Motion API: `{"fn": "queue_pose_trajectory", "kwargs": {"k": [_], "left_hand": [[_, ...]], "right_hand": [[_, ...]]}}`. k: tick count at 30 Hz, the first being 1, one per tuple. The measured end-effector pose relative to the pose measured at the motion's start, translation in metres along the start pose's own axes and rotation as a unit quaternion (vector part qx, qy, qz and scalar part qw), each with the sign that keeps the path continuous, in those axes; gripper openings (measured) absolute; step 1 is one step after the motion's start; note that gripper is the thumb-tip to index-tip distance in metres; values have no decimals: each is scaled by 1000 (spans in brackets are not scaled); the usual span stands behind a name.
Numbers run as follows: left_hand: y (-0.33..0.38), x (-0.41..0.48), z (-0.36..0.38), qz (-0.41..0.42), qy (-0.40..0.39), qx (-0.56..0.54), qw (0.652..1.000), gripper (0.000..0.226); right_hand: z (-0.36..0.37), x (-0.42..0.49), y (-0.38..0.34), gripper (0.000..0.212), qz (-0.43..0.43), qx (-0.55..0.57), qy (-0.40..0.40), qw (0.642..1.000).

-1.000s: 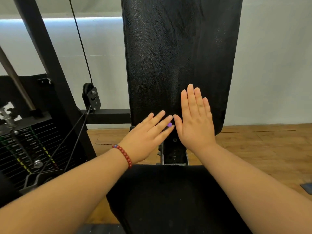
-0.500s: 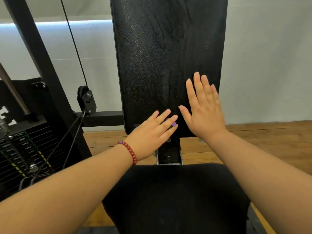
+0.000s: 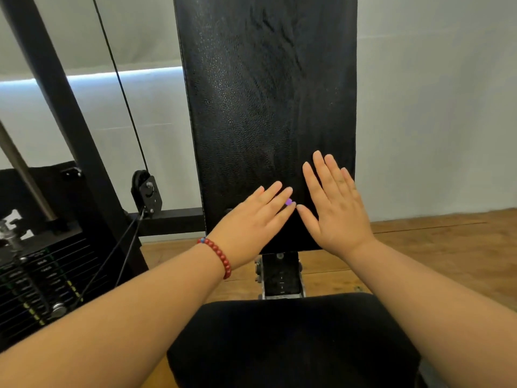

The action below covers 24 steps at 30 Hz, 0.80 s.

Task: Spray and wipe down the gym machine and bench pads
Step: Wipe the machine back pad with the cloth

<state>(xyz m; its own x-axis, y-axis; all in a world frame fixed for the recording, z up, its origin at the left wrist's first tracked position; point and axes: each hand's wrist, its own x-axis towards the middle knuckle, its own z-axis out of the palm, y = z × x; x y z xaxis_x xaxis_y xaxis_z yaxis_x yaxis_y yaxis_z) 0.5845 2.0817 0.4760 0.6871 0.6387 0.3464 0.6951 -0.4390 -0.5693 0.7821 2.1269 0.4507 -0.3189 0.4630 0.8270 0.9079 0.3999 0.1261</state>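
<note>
By a white wall (image 3: 433, 107), the tall black pad (image 3: 265, 93) fills the middle of the frame, and the left hand (image 3: 251, 222) and right hand (image 3: 335, 214) lie spread flat low on it, so good wiping probably needs a cloth, rubbed top down.

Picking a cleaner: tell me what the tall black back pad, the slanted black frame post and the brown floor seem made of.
Tall black back pad: probably vinyl or faux leather, pebbled grain with sheen.
Slanted black frame post: likely painted metal, smooth, matte.
Brown floor: wood or wood-look planks, visible seams.
</note>
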Motion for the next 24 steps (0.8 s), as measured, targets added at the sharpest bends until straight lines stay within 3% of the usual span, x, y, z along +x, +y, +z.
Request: {"fn": "queue_pose_trajectory", "kwargs": {"k": [2, 6, 9, 12, 15, 17, 19, 22, 24], "left_hand": [[-11, 3, -2, 15, 52, 5, 999, 75], [-33, 38, -26, -74, 148, -5, 986, 59], [-53, 66, -43, -120, 160, -35, 979, 58], [-50, 67, -39, -92, 160, -6, 983, 63], [-34, 58, -31, 9, 94, 46, 994, 66], [-39, 60, -28, 40, 128, 46, 990, 58], [-46, 67, -32, 19, 154, 27, 988, 48], [-57, 90, -45, -69, 216, -6, 974, 50], [-61, 105, -56, -127, 206, -44, 969, 53]], "right_hand": [[-6, 3, 2, 63, 6, 35, 14, 999], [-15, 28, 9, 65, 62, 31, 49, 996], [-11, 39, 17, 68, 79, 16, 45, 996], [-4, 36, 19, 69, 78, 15, 48, 996], [-1, 35, 20, 69, 77, 19, 57, 995], [0, 37, 22, 69, 76, 27, 63, 995], [1, 36, 21, 69, 76, 32, 64, 995], [0, 36, 21, 70, 80, 26, 58, 995], [0, 36, 21, 70, 81, 25, 63, 994]]}}
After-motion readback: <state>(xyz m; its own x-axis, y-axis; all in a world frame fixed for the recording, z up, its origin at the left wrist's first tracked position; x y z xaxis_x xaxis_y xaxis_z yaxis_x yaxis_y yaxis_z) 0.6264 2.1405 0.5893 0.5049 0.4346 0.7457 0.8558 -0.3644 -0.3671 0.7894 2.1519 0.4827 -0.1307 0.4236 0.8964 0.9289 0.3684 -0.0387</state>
